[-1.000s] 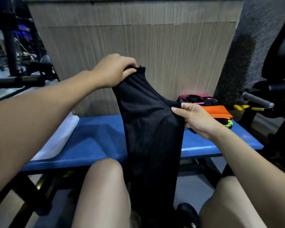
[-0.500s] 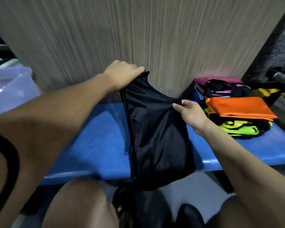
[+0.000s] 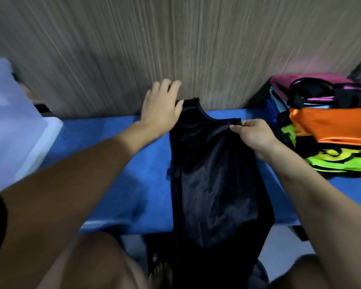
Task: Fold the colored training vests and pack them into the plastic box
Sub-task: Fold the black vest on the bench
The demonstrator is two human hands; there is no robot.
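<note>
On the blue worktop (image 3: 113,163) the black vest (image 3: 213,174) lies spread for folding: left hand (image 3: 162,109) flat on one shoulder, right hand (image 3: 253,134) pinching the other.

A: Dim overall, with soft indoor light; the wood-grain wall (image 3: 196,49) smears into streaks of motion blur.

B: Shadows?

A: The left forearm (image 3: 75,180) is dark, and it casts a shade on the blue desk (image 3: 138,163). The black vest (image 3: 215,184) shows only a faint sheen, its folds hard to read.

B: Edges?

A: Wide-angle bending; the pale box (image 3: 13,126) at left is washed out and blurred.
</note>
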